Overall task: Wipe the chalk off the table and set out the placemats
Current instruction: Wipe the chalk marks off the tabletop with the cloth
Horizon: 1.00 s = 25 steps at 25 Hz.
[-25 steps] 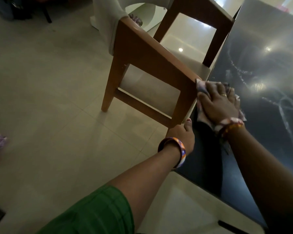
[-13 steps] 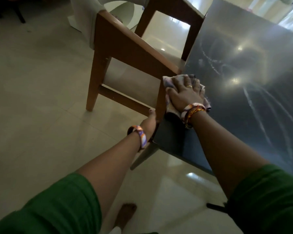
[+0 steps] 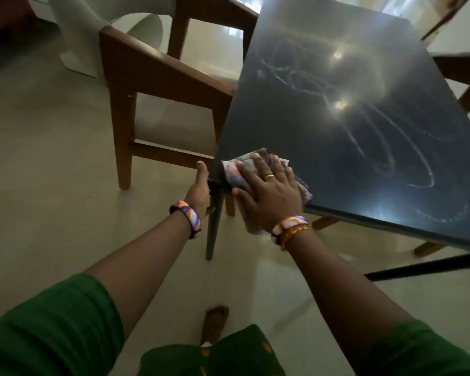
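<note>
Dark bench [image 3: 337, 164] with looping chalk marks [image 3: 377, 137] across it; wooden chair [image 3: 158, 85] beside. Right hand [image 3: 269, 194] flat, fingers straight, pressing the cloth [image 3: 236, 172] at the near corner. Left hand [image 3: 200, 188] grips the corner's edge.

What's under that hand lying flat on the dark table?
A crumpled patterned cloth lies under the right hand, at the table corner. Its edges stick out around the fingers; the tabletop beneath the cloth is covered.
</note>
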Motion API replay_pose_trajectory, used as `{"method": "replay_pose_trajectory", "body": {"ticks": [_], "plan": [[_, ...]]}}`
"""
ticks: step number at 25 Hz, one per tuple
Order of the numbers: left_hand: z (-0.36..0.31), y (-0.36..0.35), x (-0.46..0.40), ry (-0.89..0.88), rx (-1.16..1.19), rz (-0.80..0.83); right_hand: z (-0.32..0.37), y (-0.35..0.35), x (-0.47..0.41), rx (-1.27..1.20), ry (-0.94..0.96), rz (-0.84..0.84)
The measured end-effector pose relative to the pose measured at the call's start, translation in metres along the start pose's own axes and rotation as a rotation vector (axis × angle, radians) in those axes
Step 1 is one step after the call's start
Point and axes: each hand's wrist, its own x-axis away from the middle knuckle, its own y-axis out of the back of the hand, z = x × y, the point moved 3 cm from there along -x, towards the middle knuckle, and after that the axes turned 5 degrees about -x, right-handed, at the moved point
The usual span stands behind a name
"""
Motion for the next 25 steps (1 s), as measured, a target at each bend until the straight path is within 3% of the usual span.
{"method": "replay_pose_trajectory", "body": {"ticks": [4,7,10,13,16,19,22,25], "plan": [[0.003,-0.017,0.001,0.017,-0.139,-0.077,-0.111,0.022,0.073,0.105,-0.219,-0.126],[0.005,-0.017,-0.004,0.04,-0.177,-0.104,-0.167,0.04,0.115,0.118,-0.389,-0.103],[0.005,-0.016,-0.005,0.035,-0.189,-0.108,-0.149,0.034,0.11,0.116,-0.482,-0.167],[0.007,-0.017,-0.004,0.013,-0.243,-0.152,-0.076,0.002,0.073,0.066,-0.328,-0.252],[0.007,-0.016,-0.003,-0.001,-0.226,-0.185,-0.035,-0.014,0.044,0.041,-0.185,-0.229],[0.008,-0.014,-0.004,-0.001,-0.22,-0.199,-0.084,0.003,0.065,0.093,-0.192,-0.221],[0.009,-0.012,-0.007,0.0,-0.207,-0.181,-0.164,0.028,0.115,0.108,-0.366,-0.193],[0.008,-0.013,-0.008,0.0,-0.158,-0.139,-0.193,0.038,0.135,0.083,-0.546,-0.136]]}}
